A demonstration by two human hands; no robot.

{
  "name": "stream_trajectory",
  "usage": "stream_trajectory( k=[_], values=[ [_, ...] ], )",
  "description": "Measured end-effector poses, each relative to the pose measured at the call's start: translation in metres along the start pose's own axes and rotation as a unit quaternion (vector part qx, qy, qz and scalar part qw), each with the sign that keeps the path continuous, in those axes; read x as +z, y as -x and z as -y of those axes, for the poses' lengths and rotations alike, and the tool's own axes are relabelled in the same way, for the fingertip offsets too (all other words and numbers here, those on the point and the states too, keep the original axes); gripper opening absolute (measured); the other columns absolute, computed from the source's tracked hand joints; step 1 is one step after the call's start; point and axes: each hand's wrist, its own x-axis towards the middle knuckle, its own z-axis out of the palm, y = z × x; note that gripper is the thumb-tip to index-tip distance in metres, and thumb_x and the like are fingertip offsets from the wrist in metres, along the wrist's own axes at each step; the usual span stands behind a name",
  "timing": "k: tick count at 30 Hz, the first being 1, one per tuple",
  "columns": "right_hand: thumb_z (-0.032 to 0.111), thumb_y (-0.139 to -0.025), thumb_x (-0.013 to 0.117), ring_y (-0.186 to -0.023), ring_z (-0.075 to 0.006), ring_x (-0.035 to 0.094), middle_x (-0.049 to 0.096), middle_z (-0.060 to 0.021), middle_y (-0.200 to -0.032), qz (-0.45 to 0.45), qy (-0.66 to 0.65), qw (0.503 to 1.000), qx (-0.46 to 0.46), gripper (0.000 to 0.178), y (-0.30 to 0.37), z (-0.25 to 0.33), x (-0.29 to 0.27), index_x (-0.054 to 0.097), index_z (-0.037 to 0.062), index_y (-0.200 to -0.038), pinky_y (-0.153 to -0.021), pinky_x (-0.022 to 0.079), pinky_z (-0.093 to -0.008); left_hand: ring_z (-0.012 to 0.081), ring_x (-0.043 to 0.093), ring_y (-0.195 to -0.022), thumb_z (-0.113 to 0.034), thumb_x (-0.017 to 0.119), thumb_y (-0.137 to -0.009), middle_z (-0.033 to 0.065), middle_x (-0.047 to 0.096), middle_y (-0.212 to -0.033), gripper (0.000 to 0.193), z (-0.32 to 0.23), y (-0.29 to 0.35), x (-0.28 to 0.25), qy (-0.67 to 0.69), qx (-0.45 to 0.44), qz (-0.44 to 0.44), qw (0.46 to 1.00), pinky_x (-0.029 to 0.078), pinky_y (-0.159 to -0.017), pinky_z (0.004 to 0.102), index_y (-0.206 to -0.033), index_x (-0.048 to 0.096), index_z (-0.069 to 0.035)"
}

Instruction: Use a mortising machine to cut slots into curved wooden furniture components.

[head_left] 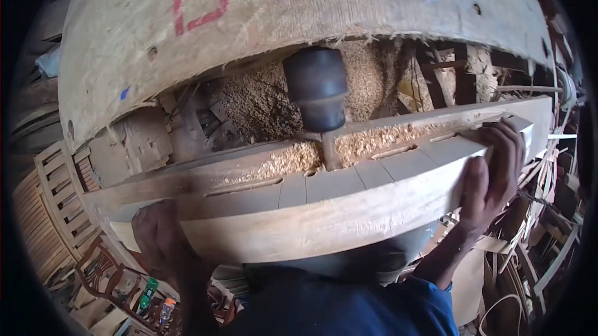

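A long, pale wooden board (pixel 311 230) lies across in front of me, with several slots and pencil lines along its top. My left hand (pixel 163 236) grips its left end, fingers closed over the near edge. At the right end, my right hand (pixel 492 168) wraps over the board with the thumb on the near face. Between them a black drill chuck (pixel 316 87) points down, its bit (pixel 331 152) at the board's top among the slots. Wood shavings (pixel 293 160) are heaped around the bit, hiding where it meets the wood.
A big plywood panel (pixel 249 18) with red painted marks hangs over the far side. A wooden fence rail (pixel 517 107) runs behind the board. Sawdust (pixel 261 102) piles up beyond. Scrap wood strips (pixel 548 242) lie right; a carved chair (pixel 99 274) and bottles (pixel 148 292) stand lower left.
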Motion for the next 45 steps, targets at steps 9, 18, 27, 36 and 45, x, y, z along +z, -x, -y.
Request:
stream_trajectory(
  k=[9, 18, 27, 36, 45],
  values=[
    [0.051, -0.102, 0.054, -0.115, -0.0416, 0.066, 0.074, -0.0207, -0.107, -0.027, 0.029, 0.997, 0.059, 0.058, 0.072, 0.016, -0.021, 0.073, -0.0035, -0.106, -0.113, 0.044, -0.0571, 0.0459, 0.066, -0.12, -0.03, 0.082, -0.075, 0.0207, 0.071, -0.121, 0.06, 0.018, -0.023, -0.004, 0.02, 0.051, 0.064, 0.996, 0.045, -0.117, 0.0596, -0.126, 0.069, -0.002],
    [0.052, -0.103, 0.048, -0.114, -0.0417, 0.066, 0.074, -0.0232, -0.109, -0.038, 0.022, 0.997, 0.071, 0.063, 0.055, 0.007, -0.014, 0.073, -0.0055, -0.106, -0.112, 0.046, -0.0577, 0.0378, 0.068, -0.116, -0.034, 0.077, -0.088, 0.0132, 0.07, -0.119, 0.05, 0.014, -0.018, 0.0, 0.004, 0.037, 0.047, 0.998, 0.049, -0.113, 0.0589, -0.128, 0.07, -0.006],
    [0.057, -0.117, 0.032, -0.135, -0.0478, 0.063, 0.073, -0.03, -0.13, -0.072, -0.016, 0.996, 0.04, 0.08, 0.072, -0.018, -0.013, 0.069, -0.0132, -0.131, -0.124, 0.041, -0.065, 0.0403, 0.066, -0.123, -0.04, 0.08, -0.089, 0.0172, 0.071, -0.125, 0.059, 0.026, 0.001, 0.007, 0.008, 0.043, 0.018, 0.999, 0.045, -0.121, 0.061, -0.131, 0.068, -0.001],
    [0.054, -0.117, 0.032, -0.135, -0.0485, 0.064, 0.073, -0.0321, -0.134, -0.087, -0.051, 0.995, 0.024, 0.078, 0.066, -0.028, -0.009, 0.069, -0.0121, -0.131, -0.124, 0.042, -0.0653, 0.0388, 0.065, -0.123, -0.046, 0.078, -0.093, 0.0153, 0.069, -0.126, 0.058, 0.022, 0.003, 0.004, 0.003, 0.021, 0.045, 0.999, 0.044, -0.12, 0.0603, -0.131, 0.066, -0.003],
    [0.055, -0.114, 0.03, -0.132, -0.0481, 0.067, 0.073, -0.0333, -0.132, -0.101, -0.065, 0.993, 0.0, 0.079, 0.053, -0.037, -0.005, 0.07, -0.0113, -0.129, -0.123, 0.044, -0.0643, 0.0387, 0.061, -0.13, -0.032, 0.077, -0.097, 0.0163, 0.064, -0.131, 0.05, 0.013, 0.009, 0.004, 0.035, -0.01, 0.036, 0.999, 0.05, -0.113, 0.0549, -0.138, 0.066, -0.005]
  ],
)
